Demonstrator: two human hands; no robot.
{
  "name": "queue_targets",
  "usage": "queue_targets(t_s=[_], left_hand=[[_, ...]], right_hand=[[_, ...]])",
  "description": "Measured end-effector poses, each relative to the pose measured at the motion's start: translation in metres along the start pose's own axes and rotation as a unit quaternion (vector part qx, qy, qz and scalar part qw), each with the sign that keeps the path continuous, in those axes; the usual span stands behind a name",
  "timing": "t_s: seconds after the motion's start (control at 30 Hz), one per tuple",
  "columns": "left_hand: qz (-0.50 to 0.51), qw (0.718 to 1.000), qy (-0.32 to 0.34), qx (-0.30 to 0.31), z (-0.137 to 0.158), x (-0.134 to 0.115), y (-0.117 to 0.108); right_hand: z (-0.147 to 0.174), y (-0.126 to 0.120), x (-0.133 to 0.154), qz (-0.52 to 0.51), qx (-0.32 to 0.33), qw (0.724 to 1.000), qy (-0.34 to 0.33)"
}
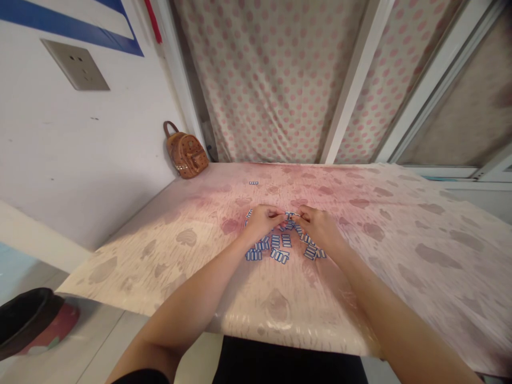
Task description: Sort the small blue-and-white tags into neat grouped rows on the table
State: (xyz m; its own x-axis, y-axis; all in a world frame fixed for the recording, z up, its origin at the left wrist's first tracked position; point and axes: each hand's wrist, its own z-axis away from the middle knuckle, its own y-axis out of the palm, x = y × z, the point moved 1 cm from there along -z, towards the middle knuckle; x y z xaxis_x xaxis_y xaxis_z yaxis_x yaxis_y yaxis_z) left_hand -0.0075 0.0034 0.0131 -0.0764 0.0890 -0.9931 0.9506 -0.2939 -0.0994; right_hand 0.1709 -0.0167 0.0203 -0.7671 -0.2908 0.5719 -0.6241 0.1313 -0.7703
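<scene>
Pinching: left hand (pixel 264 220) and right hand (pixel 321 228), thumbs and fingers closed on a small blue-and-white piece (pixel 290 214) between them; whether they hold more than one is hard to tell at this size.
Loose pieces (pixel 279 256): scattered on the table under the hands and toward the body, some overlapping.
Lone piece (pixel 253 183): beyond the left hand, well apart from the others.
Tablecloth (pixel 276 305): glossy, pinkish, leaf-like grey shapes.
Brown backpack (pixel 189 156): far left edge, beside the wall.
Curtain (pixel 272 80): pink-dotted, behind the table.
</scene>
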Motion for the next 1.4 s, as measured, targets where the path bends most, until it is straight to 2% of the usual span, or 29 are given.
queue_targets(t_s=[0.2,0.37,0.53,0.63,0.73,0.8,0.87,0.97,1.03,1.27,1.4], left_hand=[[0.010,1.000,0.001,-0.011,-0.005,0.001,-0.002],[0.051,0.998,-0.037,-0.014,-0.008,0.001,-0.005],[0.074,0.996,-0.050,-0.004,-0.007,0.000,-0.005],[0.072,0.996,-0.051,-0.009,-0.006,-0.001,-0.005],[0.059,0.997,-0.044,-0.036,-0.007,-0.001,-0.006],[0.048,0.997,-0.037,-0.056,-0.008,0.000,-0.007],[0.039,0.996,-0.035,-0.070,-0.009,0.001,-0.008],[0.026,0.996,-0.037,-0.078,-0.009,0.001,-0.009],[0.019,0.996,-0.035,-0.077,-0.009,0.001,-0.009],[0.011,0.997,-0.030,-0.076,-0.011,0.007,-0.009],[0.011,0.997,-0.030,-0.077,-0.012,0.010,-0.009]], right_hand=[[-0.001,0.002,-0.006,-0.003,-0.043,0.999,-0.009],[-0.002,0.000,-0.007,0.003,-0.010,0.996,-0.085],[-0.002,0.001,-0.005,-0.005,-0.009,0.993,-0.113],[-0.002,0.000,-0.003,-0.010,-0.011,0.995,-0.096],[-0.004,-0.007,-0.008,0.002,-0.013,0.999,-0.036],[-0.004,-0.015,-0.015,0.033,0.004,0.999,0.003],[-0.002,-0.022,-0.022,0.063,0.057,0.996,0.024],[0.002,-0.026,-0.029,0.088,0.146,0.985,0.036],[0.005,-0.025,-0.028,0.100,0.172,0.980,0.028],[0.009,-0.017,-0.013,0.094,0.194,0.976,-0.019],[0.009,-0.015,-0.017,0.094,0.173,0.980,-0.026]])
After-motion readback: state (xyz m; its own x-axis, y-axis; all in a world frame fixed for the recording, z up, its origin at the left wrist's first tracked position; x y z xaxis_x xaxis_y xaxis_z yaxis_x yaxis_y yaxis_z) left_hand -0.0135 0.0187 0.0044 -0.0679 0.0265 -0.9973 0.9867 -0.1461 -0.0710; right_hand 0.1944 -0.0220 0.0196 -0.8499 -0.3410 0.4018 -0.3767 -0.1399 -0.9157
